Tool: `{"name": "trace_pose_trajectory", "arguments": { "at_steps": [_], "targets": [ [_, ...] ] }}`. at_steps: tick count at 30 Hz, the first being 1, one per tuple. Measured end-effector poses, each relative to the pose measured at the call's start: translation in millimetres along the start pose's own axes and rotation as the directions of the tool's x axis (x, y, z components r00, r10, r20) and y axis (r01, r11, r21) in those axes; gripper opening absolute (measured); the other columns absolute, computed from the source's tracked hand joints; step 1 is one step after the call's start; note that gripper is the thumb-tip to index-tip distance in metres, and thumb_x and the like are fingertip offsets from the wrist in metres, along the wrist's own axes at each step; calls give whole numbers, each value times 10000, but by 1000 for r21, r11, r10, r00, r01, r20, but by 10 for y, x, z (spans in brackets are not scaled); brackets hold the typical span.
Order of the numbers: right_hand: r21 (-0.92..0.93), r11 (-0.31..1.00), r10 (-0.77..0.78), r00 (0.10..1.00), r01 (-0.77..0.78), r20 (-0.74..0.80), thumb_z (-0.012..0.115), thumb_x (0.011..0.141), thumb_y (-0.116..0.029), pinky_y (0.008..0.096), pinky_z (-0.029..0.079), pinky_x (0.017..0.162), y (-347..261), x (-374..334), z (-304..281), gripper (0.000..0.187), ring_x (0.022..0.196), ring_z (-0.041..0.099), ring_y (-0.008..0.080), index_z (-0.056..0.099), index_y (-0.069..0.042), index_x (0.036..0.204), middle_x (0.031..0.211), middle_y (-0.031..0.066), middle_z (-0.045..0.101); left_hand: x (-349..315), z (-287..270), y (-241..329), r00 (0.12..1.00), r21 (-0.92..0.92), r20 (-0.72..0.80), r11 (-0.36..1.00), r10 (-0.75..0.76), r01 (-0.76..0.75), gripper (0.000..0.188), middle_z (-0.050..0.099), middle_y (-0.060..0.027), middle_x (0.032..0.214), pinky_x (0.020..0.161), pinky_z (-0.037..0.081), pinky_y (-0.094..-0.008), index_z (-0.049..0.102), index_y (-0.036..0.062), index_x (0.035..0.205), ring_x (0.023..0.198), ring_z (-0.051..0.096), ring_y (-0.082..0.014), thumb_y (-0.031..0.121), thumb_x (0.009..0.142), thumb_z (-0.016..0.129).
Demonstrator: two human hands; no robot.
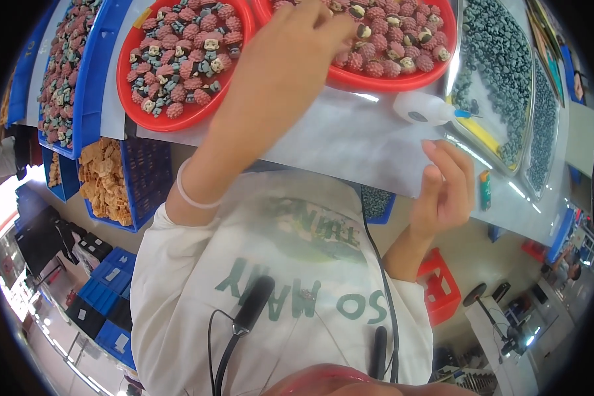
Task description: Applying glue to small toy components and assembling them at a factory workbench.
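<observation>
My left hand (319,34) reaches across to the right red basin (389,86), its fingers bent together over the small figures (376,53) in it. Its fingertips are partly hidden at the top edge, so what they hold does not show. These figures have pink knobbly tops, some with pale faces. My right hand (445,185) is raised at the table's front edge, thumb and fingers curved and apart, with nothing visible between them. Close to it are a white squeeze bottle (422,107) with a blue tip, lying on its side, and a small green tube (485,190).
Another red basin (158,125) holds pink-and-grey figures. Trays of dark green small pieces (498,66) lie to the right. At far left stands a blue crate (89,92) of figures, above a blue basket (148,178) of tan pieces. A red stool (439,287) stands below right.
</observation>
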State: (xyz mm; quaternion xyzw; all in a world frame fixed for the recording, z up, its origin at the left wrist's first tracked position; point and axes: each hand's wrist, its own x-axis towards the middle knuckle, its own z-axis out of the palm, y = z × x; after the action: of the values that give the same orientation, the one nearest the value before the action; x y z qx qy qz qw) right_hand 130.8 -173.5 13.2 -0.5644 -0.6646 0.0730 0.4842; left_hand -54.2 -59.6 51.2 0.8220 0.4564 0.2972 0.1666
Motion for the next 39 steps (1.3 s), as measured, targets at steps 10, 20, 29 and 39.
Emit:
{"name": "trace_pose_trajectory", "arguments": {
  "at_steps": [10, 20, 29, 39],
  "targets": [
    [8, 950, 311, 946, -311, -88, 672, 705, -36, 262, 408, 784, 213, 88, 25, 314, 884, 540, 173, 562, 18, 994, 969, 98, 609, -273, 180, -64, 963, -849, 262, 458, -69, 264, 125, 583, -105, 946, 745, 439, -257, 567, -32, 896, 785, 550, -126, 78, 848, 535],
    [645, 635, 526, 849, -425, 42, 577, 786, -52, 304, 440, 793, 203, 73, -20, 353, 885, 567, 216, 463, 55, 1103, 924, 149, 591, -622, 460, -9, 926, -928, 359, 58, -115, 367, 216, 559, -113, 929, 728, 482, -279, 554, 8, 974, 870, 576, -190, 69, 779, 624],
    [515, 773, 351, 926, -370, 139, 656, 736, -421, 309, 418, 666, 82, 249, -235, 563, 799, 514, 231, 456, 32, 1004, 925, 152, 487, -599, 490, -123, 939, -938, 339, -96, -53, 334, 242, 582, -106, 1011, 776, 492, -266, 553, -16, 1012, 880, 590, -160, -2, 778, 610],
    [397, 869, 260, 955, -296, 141, 560, 790, -412, 277, 427, 630, 50, 326, -290, 500, 756, 525, 220, 479, 40, 989, 836, 163, 520, -649, 518, -147, 954, -940, 299, -174, -1, 294, 294, 584, -141, 1003, 759, 494, -272, 524, -31, 1033, 862, 605, -185, 72, 783, 638]
  ]
}}
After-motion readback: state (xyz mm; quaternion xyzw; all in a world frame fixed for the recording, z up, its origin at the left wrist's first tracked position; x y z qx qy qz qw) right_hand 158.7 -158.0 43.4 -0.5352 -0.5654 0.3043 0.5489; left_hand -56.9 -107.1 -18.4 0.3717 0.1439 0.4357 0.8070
